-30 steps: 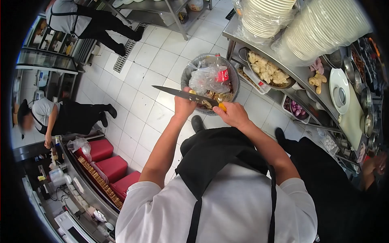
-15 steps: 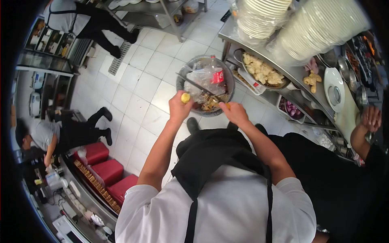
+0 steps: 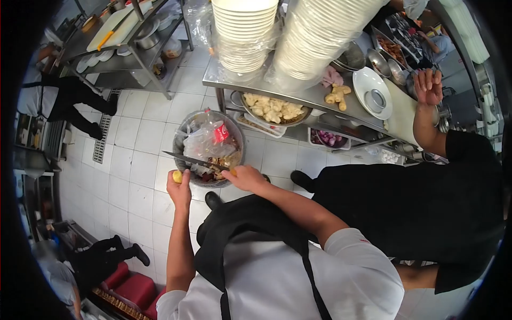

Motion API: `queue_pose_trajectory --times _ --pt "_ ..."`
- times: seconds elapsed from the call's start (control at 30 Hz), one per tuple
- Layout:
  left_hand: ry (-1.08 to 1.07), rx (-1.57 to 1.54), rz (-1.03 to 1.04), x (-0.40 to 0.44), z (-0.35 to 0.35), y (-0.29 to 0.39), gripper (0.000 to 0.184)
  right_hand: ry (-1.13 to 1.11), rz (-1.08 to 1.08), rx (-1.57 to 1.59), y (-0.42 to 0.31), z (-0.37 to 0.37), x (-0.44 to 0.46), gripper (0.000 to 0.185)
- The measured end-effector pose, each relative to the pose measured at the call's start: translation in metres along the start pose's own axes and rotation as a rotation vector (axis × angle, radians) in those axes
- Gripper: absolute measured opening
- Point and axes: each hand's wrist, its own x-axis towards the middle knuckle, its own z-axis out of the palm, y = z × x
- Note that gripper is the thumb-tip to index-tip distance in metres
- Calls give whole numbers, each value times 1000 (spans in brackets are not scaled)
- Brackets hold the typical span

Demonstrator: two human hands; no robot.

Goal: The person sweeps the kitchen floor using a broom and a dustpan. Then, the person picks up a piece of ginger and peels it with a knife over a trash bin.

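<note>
My left hand point(image 3: 179, 188) is closed around a pale yellow piece of peeled ginger point(image 3: 177, 176), whose end shows above the fingers. In my right hand point(image 3: 246, 177) is the yellow handle of a long knife point(image 3: 193, 159). Its dark blade points left, passing above the ginger with a gap visible between them. Below both hands stands a round grey waste bin point(image 3: 241, 140), holding clear plastic, food scraps and a red-labelled bottle point(image 3: 220, 132).
Stacked white bowls point(image 3: 245, 32), a ginger root point(image 3: 337, 97) and a white oval plate point(image 3: 372, 92) are on the steel table point(image 3: 298, 100). Below are a pan of pale pieces point(image 3: 274, 109) and red onions point(image 3: 330, 140). A co-worker in black point(image 3: 394, 202) stands close on my right.
My view has turned right, so the bin and my hands appear farther left and lower. The knife still points left, at a flatter angle. My grip on both things is unchanged.
</note>
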Motion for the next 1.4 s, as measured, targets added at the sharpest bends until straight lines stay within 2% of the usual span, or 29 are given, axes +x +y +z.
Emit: queue_pose_trajectory --times 0.1,0.17,0.27,0.33,0.37,0.47,0.5,0.63,0.67,0.73,0.83,0.93,0.97,1.07,1.27,1.4 --pt "-71 -272 -177 1 -7 -19 26 -30 -11 -1 9 11 7 69" --pt "-71 -484 -302 1 -6 -6 37 -39 -18 4 11 17 10 69" --pt "-121 -977 -563 11 -8 -26 41 7 -23 32 4 12 6 69" --pt "-117 -1198 -609 14 -7 -22 40 19 -57 40 -3 20 7 67" --pt "-165 -1314 -624 17 -10 -27 33 32 -47 37 -3 16 7 66" --pt "-333 -1493 -559 19 -16 -23 28 2 5 91 -10 6 2 65" --pt "-306 -1586 -611 20 -17 -18 23 7 -14 114 -15 2 0 65" --pt "-199 -1615 -665 28 -11 -37 25 35 -49 198 -6 13 10 63" --pt "-108 -1638 -720 28 -9 -31 28 19 -58 200 -12 9 8 63" --pt "-64 -1668 -780 26 -8 -20 31 2 -68 204 -21 0 4 63" --pt "-296 -1773 -707 23 -9 -44 34 -7 -92 144 -20 4 6 63" --pt "-239 -1745 -790 21 -4 -43 35 -15 -121 123 -25 2 3 61" --pt "-175 -1670 -809 22 -2 -37 35 -15 -129 120 -27 0 1 60" --pt "-161 -1588 -855 22 -2 -22 36 -11 -141 94 -27 0 0 58" --pt "-324 -1517 -721 22 -12 -40 38 -27 -164 5 -26 -1 -6 57" --pt "-172 -1278 -718 23 -13 -9 37 -21 -206 -61 -27 0 -10 57"
